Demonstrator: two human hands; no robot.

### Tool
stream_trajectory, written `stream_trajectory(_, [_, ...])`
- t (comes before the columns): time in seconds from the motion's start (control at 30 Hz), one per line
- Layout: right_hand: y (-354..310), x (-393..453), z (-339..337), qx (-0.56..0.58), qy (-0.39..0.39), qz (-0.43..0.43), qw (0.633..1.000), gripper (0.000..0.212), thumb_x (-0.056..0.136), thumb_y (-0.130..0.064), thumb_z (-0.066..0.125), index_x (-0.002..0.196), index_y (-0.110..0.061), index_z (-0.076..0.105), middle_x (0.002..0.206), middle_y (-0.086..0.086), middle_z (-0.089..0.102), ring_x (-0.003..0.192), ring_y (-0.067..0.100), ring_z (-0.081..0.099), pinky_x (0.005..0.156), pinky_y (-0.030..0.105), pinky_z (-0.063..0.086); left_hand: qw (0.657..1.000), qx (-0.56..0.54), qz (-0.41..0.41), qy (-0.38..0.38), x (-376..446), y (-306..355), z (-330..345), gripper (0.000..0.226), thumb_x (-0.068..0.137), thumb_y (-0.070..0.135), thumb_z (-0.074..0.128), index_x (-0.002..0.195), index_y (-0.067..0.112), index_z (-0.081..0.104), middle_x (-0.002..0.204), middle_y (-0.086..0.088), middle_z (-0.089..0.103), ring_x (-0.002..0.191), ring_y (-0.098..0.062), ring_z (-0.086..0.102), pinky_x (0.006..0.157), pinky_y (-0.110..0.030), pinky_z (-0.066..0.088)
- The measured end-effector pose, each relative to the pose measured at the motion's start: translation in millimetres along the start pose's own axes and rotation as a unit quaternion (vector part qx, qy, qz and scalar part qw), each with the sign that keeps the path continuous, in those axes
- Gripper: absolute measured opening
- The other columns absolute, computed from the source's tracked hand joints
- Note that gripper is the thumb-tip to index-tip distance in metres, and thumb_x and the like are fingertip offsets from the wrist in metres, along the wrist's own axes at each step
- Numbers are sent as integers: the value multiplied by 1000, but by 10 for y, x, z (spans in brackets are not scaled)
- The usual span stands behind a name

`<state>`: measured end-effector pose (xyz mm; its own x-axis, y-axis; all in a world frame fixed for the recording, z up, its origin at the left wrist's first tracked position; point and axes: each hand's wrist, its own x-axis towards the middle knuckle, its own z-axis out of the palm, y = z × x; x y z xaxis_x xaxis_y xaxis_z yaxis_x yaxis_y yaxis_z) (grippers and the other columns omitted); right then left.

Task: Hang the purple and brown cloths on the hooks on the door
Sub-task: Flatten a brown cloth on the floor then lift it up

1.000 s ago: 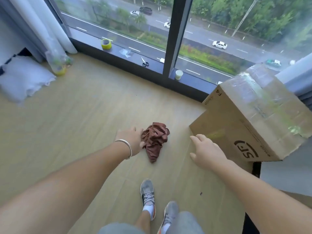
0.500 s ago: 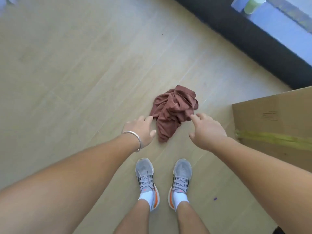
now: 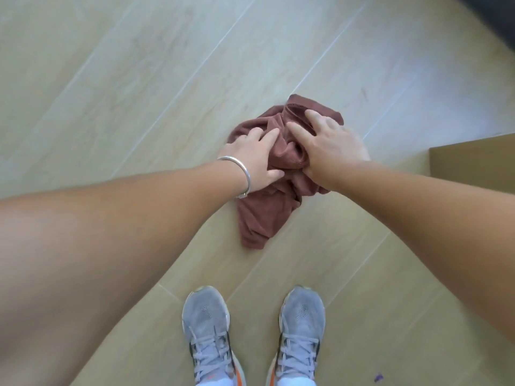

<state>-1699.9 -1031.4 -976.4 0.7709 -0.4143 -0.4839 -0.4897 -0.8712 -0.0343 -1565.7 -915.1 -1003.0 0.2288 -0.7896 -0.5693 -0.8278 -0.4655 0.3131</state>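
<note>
Down on the wooden floor (image 3: 139,65), the brown cloth (image 3: 260,218) lies in a crumpled heap, a little way ahead of the person's feet. Both hands are on it. The left hand (image 3: 255,160) rests on the heap's left side with its fingers stretched fairly straight over the folds and the thumb lying against the fabric lower down; a silver bangle (image 3: 242,174) circles that wrist. The right hand (image 3: 328,146) lies spread over the top and right of the heap, fingers (image 3: 299,132) extended and slightly apart, pressing onto the cloth (whether any fingertips have caught fabric underneath cannot be told from this angle). Neither hand plainly shows a closed grasp. Between the two hands a bunched ridge of cloth stands up, and a hemmed edge shows at the far end of the heap. A longer tail of the fabric trails back toward the person, flat on the boards.

Two grey laced shoes (image 3: 206,338) with orange trim stand side by side at the bottom of the view. At the right edge, a corner of a cardboard box (image 3: 473,162) sits on the floor, near the cloth but apart from it.
</note>
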Motion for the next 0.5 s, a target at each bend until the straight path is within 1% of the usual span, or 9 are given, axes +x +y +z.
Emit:
stream_trajectory(0.03, [24, 71, 44, -11, 7, -17, 1000, 77, 88, -35, 57, 152, -31, 14, 159, 13, 11, 142, 28, 22, 104, 42, 34, 1000, 3, -4, 2, 102, -2, 42, 83, 81, 59, 57, 149, 30, 19, 144, -3, 35, 130, -30, 40, 97, -46, 44])
stream_trajectory(0.1, [62, 174, 103, -50, -5, -42, 998, 76, 88, -31, 56, 151, -32, 15, 159, 12, 8, 143, 27, 18, 105, 42, 35, 1000, 14, -13, 0, 261, -14, 112, 65, 85, 57, 52, 142, 33, 30, 137, -4, 43, 127, -30, 44, 94, -45, 43])
stream_trajectory(0.13, [71, 201, 120, -75, -18, -42, 996, 73, 87, -30, 57, 150, -31, 19, 159, 11, 11, 144, 27, 16, 106, 42, 34, 1000, 23, -17, -1, 305, -21, 140, 54, 89, 54, 46, 139, 36, 35, 134, -3, 47, 125, -29, 45, 91, -44, 43])
stream_trajectory(0.17, [75, 217, 123, -100, -30, -34, 994, 66, 87, -29, 57, 146, -28, 27, 156, 10, 19, 143, 26, 17, 106, 42, 33, 999, 30, -18, 2, 324, -30, 162, 45, 93, 49, 41, 137, 38, 38, 132, -2, 49, 124, -28, 47, 89, -42, 42])
stream_trajectory(0.2, [72, 222, 110, -119, -41, -18, 992, 58, 87, -27, 57, 141, -24, 35, 151, 8, 28, 142, 26, 18, 106, 42, 33, 999, 31, -17, 8, 310, -39, 172, 41, 96, 44, 36, 136, 41, 39, 130, -1, 51, 123, -27, 48, 87, -41, 42])
stream_trajectory(0.27, [52, 182, 17, -137, -61, 14, 989, 50, 87, -27, 57, 133, -17, 42, 141, 4, 40, 139, 23, 23, 106, 39, 32, 999, 29, -13, 21, 209, -69, 137, 41, 98, 38, 32, 138, 43, 38, 128, 2, 52, 120, -25, 50, 82, -38, 41])
stream_trajectory(0.33, [-6, 75, -161, -142, -68, 32, 987, 49, 86, -25, 57, 132, -13, 42, 135, 4, 45, 136, 22, 28, 103, 37, 34, 999, 23, -13, 25, 16, -136, 33, 41, 99, 36, 32, 140, 41, 37, 127, 3, 51, 119, -25, 50, 81, -36, 44])
stream_trajectory(0.4, [-98, -70, -411, -146, -45, 29, 988, 41, 87, -19, 50, 127, -10, 44, 130, 6, 49, 130, 23, 34, 97, 36, 34, 999, 11, -24, 21, -256, -251, -135, 40, 99, 35, 33, 139, 38, 40, 127, 2, 52, 117, -26, 51, 85, -39, 47])
stream_trajectory(0.5, [-327, -263, -920, -136, -5, -6, 991, 28, 88, -12, 44, 114, -11, 53, 119, 7, 58, 117, 27, 47, 91, 36, 34, 998, 2, -59, 28, -753, -458, -505, 35, 99, 34, 33, 132, 34, 46, 127, 2, 52, 114, -26, 53, 85, -40, 49])
